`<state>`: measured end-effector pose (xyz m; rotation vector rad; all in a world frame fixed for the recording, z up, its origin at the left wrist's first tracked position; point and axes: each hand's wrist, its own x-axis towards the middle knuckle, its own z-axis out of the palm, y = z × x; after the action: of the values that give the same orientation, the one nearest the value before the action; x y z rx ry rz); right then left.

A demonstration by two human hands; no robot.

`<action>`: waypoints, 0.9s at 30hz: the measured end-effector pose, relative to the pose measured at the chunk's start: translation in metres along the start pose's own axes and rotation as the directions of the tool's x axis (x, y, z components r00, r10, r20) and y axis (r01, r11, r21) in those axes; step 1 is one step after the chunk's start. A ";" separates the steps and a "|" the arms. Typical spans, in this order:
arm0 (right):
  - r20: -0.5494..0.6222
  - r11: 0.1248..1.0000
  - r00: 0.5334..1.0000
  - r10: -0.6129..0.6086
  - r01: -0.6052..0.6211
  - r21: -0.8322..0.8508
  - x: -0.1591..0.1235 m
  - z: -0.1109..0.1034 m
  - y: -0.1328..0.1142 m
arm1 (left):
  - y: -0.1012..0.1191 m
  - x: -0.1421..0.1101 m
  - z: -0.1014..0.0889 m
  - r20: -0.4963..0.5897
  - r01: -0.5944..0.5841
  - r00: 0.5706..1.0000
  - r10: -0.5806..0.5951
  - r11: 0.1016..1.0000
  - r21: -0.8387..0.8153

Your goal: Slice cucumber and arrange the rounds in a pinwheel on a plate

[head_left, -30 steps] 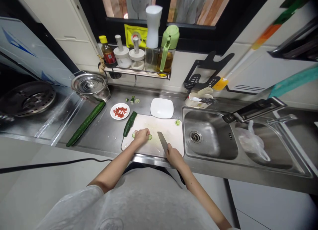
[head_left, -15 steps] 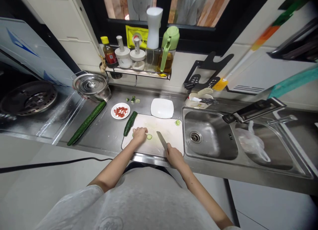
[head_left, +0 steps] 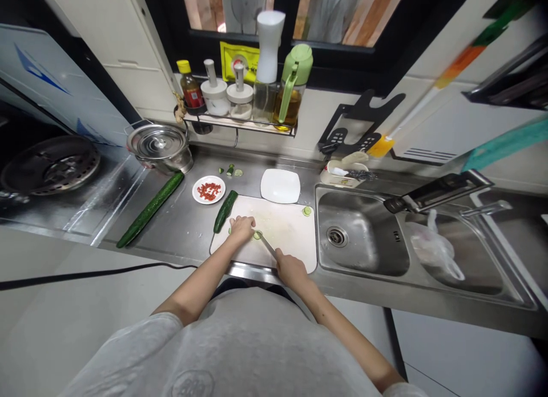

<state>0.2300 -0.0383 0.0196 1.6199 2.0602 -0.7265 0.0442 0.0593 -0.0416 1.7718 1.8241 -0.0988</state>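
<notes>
My left hand [head_left: 242, 230] is curled down on the white cutting board [head_left: 286, 220], closed over a cucumber piece that it mostly hides; a little green shows at its left side. My right hand [head_left: 291, 269] grips a knife [head_left: 268, 244] by its handle. The blade points up and left, its tip at a pale cucumber slice [head_left: 257, 235] beside my left fingers. A dark green length of cucumber [head_left: 225, 212] lies along the board's left edge. Two or so cut slices [head_left: 307, 211] rest at the board's far right corner.
Behind the board stand a white square plate [head_left: 280, 186] and a small plate of chopped red bits [head_left: 208, 189]. Cucumber scraps [head_left: 230, 170] lie nearby. To the left are a whole cucumber [head_left: 150, 209] and a lidded steel pot [head_left: 158, 145]; a sink [head_left: 363, 237] borders the board's right.
The knife and my right hand have moved left, bringing the blade to the slice beside my left hand. My left hand has stayed nearly in place.
</notes>
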 end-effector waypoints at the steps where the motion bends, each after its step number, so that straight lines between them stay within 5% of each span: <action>1: 0.002 1.000 1.000 0.002 -0.002 -0.002 0.001 0.000 -0.001 | 0.000 0.000 0.000 0.001 0.001 1.000 -0.001 1.000 0.002; 27: 0.049 1.000 0.999 -0.015 0.015 0.001 0.012 0.001 -0.004 | 0.003 0.001 -0.005 0.006 0.014 1.000 -0.014 1.000 -0.002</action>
<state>0.2234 -0.0303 0.0116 1.5724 2.0400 -0.7649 0.0455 0.0622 -0.0369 1.7559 1.8321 -0.1075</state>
